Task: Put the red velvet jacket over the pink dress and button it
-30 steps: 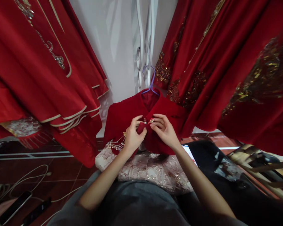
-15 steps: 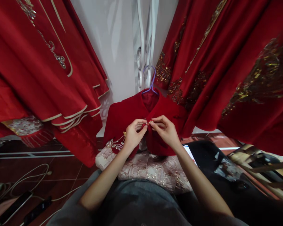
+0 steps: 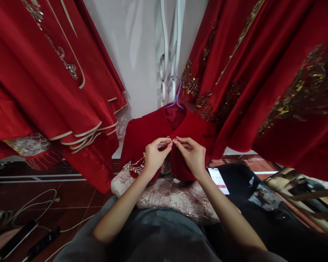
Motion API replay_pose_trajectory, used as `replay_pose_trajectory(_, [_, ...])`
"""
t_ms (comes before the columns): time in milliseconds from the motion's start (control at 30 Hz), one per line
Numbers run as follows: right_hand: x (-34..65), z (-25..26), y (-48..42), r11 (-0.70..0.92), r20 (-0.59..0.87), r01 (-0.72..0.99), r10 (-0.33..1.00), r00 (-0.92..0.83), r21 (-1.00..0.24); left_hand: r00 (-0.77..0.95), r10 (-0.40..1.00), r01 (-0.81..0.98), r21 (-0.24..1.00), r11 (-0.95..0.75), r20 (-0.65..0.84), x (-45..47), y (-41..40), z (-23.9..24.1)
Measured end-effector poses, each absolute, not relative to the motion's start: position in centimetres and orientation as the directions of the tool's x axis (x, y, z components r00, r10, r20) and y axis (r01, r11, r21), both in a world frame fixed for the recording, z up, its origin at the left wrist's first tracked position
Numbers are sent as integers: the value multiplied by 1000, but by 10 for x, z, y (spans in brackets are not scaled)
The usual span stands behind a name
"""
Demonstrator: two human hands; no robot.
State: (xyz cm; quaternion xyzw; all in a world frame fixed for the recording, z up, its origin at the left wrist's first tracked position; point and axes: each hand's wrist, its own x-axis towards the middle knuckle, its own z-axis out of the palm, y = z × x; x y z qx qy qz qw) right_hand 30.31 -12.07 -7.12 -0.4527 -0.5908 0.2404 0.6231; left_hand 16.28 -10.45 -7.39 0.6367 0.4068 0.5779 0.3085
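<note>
A small red velvet jacket [image 3: 143, 133] hangs on a purple hanger [image 3: 176, 95] in front of me, above a pale pink brocade skirt [image 3: 175, 196]. My left hand [image 3: 154, 156] and my right hand [image 3: 191, 154] meet at the jacket's front opening. Both pinch the small pearl-and-gold clasp [image 3: 172, 140] at the collar, fingers curled and pressed together. A beaded chain ornament [image 3: 136, 166] dangles on the jacket's left side, just beside my left wrist.
Red embroidered gowns hang at the left [image 3: 49, 80] and at the right [image 3: 262, 72], close on both sides. A lit phone [image 3: 218, 180] lies on black cloth at my right. Cables [image 3: 35, 203] and dark devices [image 3: 42, 243] lie on the red floor at the lower left.
My hands have drawn closer, fingertips now meeting at the clasp. The two front edges of the jacket have come together. The phone at my right has come into fuller view.
</note>
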Motion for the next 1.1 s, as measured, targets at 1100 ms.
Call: replay_pose_trajectory(1100, [316,-85,-108,481,452,267,877,-164,-835,210,901,76,912,-403,380,159,-93,-72])
